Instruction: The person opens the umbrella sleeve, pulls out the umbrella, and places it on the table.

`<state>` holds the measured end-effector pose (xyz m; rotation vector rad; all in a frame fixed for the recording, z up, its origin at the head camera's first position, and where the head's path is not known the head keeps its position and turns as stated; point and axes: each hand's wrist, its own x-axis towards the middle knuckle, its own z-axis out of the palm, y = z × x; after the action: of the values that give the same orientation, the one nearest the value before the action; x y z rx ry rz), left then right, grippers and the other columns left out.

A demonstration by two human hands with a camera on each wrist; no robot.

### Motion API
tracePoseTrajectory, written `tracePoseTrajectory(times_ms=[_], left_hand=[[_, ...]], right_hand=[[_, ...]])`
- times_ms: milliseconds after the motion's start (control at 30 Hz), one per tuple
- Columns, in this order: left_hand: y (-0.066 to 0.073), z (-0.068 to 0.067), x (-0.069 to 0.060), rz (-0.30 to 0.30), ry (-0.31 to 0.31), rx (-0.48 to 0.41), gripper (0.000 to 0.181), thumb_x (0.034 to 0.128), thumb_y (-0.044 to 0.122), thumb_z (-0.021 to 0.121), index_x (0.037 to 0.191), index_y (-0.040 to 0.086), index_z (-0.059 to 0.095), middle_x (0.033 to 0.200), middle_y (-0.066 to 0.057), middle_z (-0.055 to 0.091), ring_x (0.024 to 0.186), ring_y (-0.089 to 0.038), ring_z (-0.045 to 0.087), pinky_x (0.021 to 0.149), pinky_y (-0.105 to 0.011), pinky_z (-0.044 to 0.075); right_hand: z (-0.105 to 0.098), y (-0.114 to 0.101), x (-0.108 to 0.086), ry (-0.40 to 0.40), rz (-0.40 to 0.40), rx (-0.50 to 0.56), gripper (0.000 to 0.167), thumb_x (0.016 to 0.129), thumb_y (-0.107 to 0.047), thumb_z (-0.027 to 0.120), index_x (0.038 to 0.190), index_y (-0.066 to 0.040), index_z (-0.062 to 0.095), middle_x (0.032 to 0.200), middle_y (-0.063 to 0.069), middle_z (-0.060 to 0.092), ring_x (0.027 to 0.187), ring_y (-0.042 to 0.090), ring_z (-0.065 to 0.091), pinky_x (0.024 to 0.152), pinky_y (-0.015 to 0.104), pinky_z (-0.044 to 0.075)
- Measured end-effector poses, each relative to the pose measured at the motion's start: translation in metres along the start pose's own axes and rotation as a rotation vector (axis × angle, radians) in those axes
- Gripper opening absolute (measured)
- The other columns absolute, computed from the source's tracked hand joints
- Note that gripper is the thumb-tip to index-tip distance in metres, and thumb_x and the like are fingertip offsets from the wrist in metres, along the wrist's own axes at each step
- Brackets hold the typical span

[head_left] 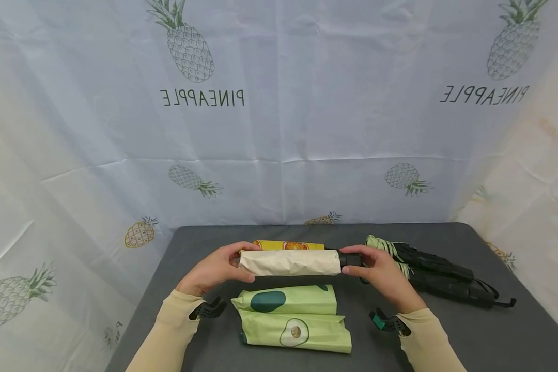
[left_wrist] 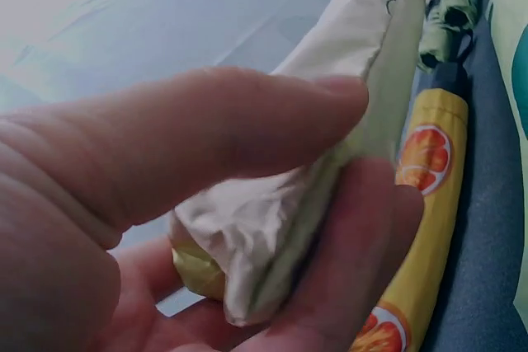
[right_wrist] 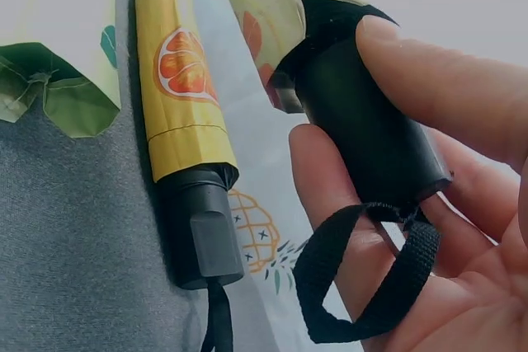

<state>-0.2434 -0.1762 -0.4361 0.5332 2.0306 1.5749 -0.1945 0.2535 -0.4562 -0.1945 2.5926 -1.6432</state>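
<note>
A folded umbrella in a cream cover (head_left: 290, 262) is held level between both hands, above the dark table. My left hand (head_left: 216, 268) grips its covered end, the thumb on one side and the fingers on the other. In the right wrist view, my right hand (right_wrist: 462, 195) holds the umbrella's black handle (right_wrist: 363, 113) between thumb and fingers, with a wrist strap (right_wrist: 313, 286) looping down. Just behind lies a yellow umbrella with orange slices (right_wrist: 177, 80), its black handle pointing right. Two light green avocado-print covers (head_left: 307, 298) lie nearer the front.
Two folded black umbrellas (head_left: 451, 287) with green-striped edges lie on the right of the dark grey table (head_left: 176, 258). A pale pineapple-print curtain (head_left: 330, 119) hangs behind and at both sides.
</note>
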Motion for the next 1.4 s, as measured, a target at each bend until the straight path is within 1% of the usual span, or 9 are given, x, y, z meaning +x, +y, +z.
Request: tracePoseTrajectory(times_ms=[267,400,533,667,800,900,967,1167,1400], left_hand=[[0.008,0.003,0.001,0.016,0.051,0.001,0.069,0.0909,0.016,0.089,0.153,0.011,0.060,0.155,-0.015,0.054,0.114,-0.028,0.067,0.093,-0.039,0.061],[0.010,0.005,0.002,0.014,0.050,0.007,0.070,0.0913,0.018,0.089,0.154,0.011,0.060,0.161,-0.013,0.050,0.116,-0.027,0.067,0.094,-0.039,0.062],[0.012,0.005,0.001,0.013,0.054,0.002,0.069,0.0918,0.018,0.088,0.154,0.009,0.059,0.160,-0.015,0.051,0.115,-0.027,0.068,0.096,-0.041,0.064],[0.012,0.005,0.000,0.013,0.063,0.001,0.070,0.0916,0.017,0.088,0.154,0.008,0.059,0.159,-0.017,0.051,0.114,-0.026,0.068,0.097,-0.041,0.064],[0.011,0.004,0.000,0.006,0.071,0.001,0.070,0.0912,0.017,0.089,0.154,0.007,0.059,0.159,-0.017,0.052,0.114,-0.026,0.068,0.096,-0.039,0.064],[0.011,0.004,-0.001,-0.010,0.075,-0.018,0.072,0.0907,0.017,0.089,0.155,0.008,0.058,0.148,-0.017,0.059,0.113,-0.026,0.069,0.097,-0.040,0.065],[0.011,0.004,-0.001,-0.018,0.077,-0.028,0.072,0.0902,0.017,0.090,0.155,0.009,0.059,0.140,-0.017,0.063,0.112,-0.027,0.070,0.097,-0.040,0.065],[0.009,0.003,-0.002,-0.011,0.074,-0.042,0.073,0.0906,0.016,0.089,0.156,0.009,0.057,0.132,-0.014,0.068,0.111,-0.026,0.072,0.097,-0.041,0.065],[0.006,0.002,-0.002,-0.009,0.074,-0.042,0.073,0.0903,0.016,0.090,0.156,0.009,0.058,0.134,-0.015,0.067,0.113,-0.027,0.071,0.097,-0.040,0.065]], right_hand=[[-0.003,-0.002,-0.003,0.038,0.018,0.008,0.051,0.092,-0.036,0.088,0.139,-0.022,0.074,0.146,0.010,0.068,0.144,0.041,0.059,0.101,0.045,0.059],[-0.005,-0.001,-0.006,0.053,0.065,0.049,0.052,0.092,-0.036,0.088,0.140,-0.021,0.074,0.139,0.011,0.071,0.123,0.032,0.068,0.092,0.037,0.057],[-0.006,0.000,-0.005,0.058,0.081,0.086,0.052,0.092,-0.034,0.088,0.140,-0.018,0.075,0.135,0.014,0.072,0.106,0.020,0.069,0.090,0.038,0.058],[-0.007,0.000,-0.006,0.052,0.078,0.110,0.051,0.094,-0.033,0.087,0.141,-0.016,0.074,0.138,0.013,0.072,0.109,0.012,0.073,0.097,0.040,0.060],[-0.009,-0.001,-0.006,0.034,0.079,0.127,0.053,0.094,-0.032,0.086,0.142,-0.014,0.073,0.141,0.012,0.070,0.110,0.013,0.075,0.103,0.043,0.059],[-0.011,-0.003,-0.007,0.019,0.072,0.132,0.054,0.095,-0.033,0.085,0.143,-0.013,0.072,0.143,0.012,0.069,0.109,0.015,0.076,0.107,0.049,0.058],[-0.012,-0.004,-0.007,0.017,0.070,0.139,0.053,0.096,-0.033,0.084,0.144,-0.013,0.072,0.142,0.011,0.070,0.107,0.016,0.078,0.108,0.048,0.058],[-0.015,-0.003,-0.007,0.019,0.023,0.231,0.053,0.098,-0.022,0.082,0.144,-0.002,0.069,0.133,0.012,0.072,0.103,0.012,0.079,0.096,0.033,0.064],[-0.018,-0.001,-0.010,0.039,0.002,0.260,0.051,0.098,-0.018,0.081,0.143,0.002,0.068,0.128,-0.007,0.070,0.102,0.009,0.079,0.092,0.030,0.065]])
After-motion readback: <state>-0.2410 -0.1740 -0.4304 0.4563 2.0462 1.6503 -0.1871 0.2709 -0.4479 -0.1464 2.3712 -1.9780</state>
